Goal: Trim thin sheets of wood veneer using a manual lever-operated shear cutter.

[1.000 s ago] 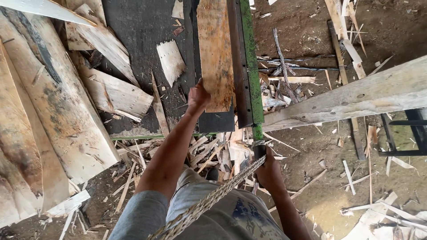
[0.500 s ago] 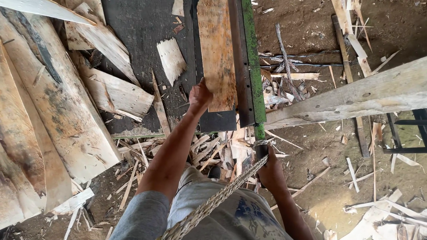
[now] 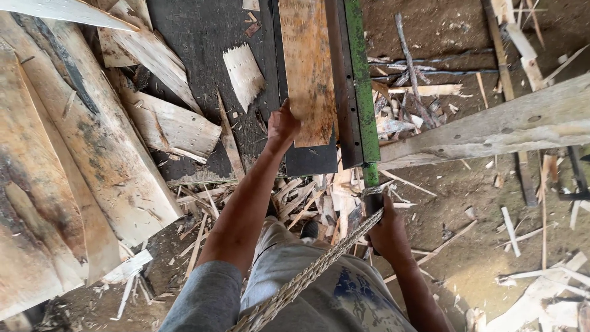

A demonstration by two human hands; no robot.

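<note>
Your left hand (image 3: pixel 283 123) closes its fingers on the near left corner of the thin wood sheet (image 3: pixel 307 67) lying on the dark surface (image 3: pixel 203 37) beside the green lever (image 3: pixel 359 80); your right hand (image 3: pixel 386 230) grips the lever's handle. The sheet looks light, brittle, splintery: hold its edge.

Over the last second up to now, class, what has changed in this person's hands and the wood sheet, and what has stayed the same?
Almost nothing has visibly changed. The left hand still presses the near edge of the thin wood sheet on the dark bed, beside the green blade bar. The right hand still grips the bar's handle low down, by the rope. Only the view shifts slightly; the scraps on the ground lie as before.
</note>
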